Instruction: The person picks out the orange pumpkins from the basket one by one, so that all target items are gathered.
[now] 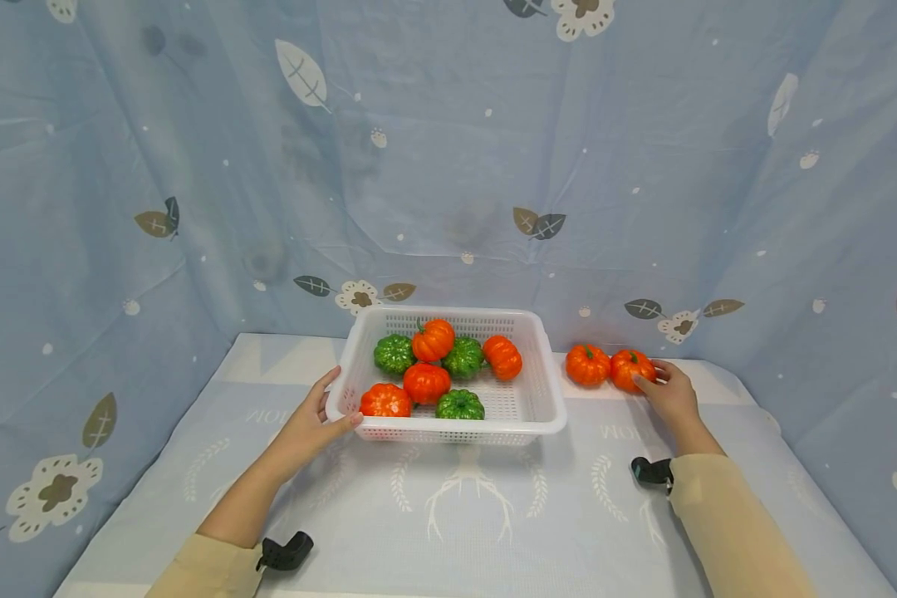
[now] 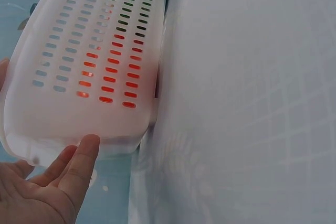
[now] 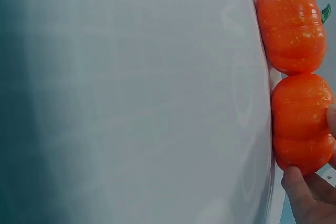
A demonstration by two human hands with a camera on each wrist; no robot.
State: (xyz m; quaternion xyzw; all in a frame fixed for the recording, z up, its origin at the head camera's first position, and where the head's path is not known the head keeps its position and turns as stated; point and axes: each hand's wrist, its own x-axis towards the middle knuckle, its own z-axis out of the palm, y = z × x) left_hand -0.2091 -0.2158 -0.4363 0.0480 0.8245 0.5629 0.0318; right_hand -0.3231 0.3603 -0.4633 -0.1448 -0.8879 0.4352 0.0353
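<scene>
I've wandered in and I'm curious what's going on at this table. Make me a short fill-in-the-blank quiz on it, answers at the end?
1. The basket is coloured ____.
2. It holds ____ green pumpkins.
3. It also holds ____ orange pumpkins.
4. The left hand touches the basket, while the right hand grips one of the ____ outside pumpkins.

Missing words: white; three; four; two.

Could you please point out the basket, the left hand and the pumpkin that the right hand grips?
Basket [image 1: 463,425]: head view, on its front rim.
Left hand [image 1: 310,423]: head view, on the middle of the hand.
Pumpkin [image 3: 301,118]: right wrist view, on its side.
</scene>
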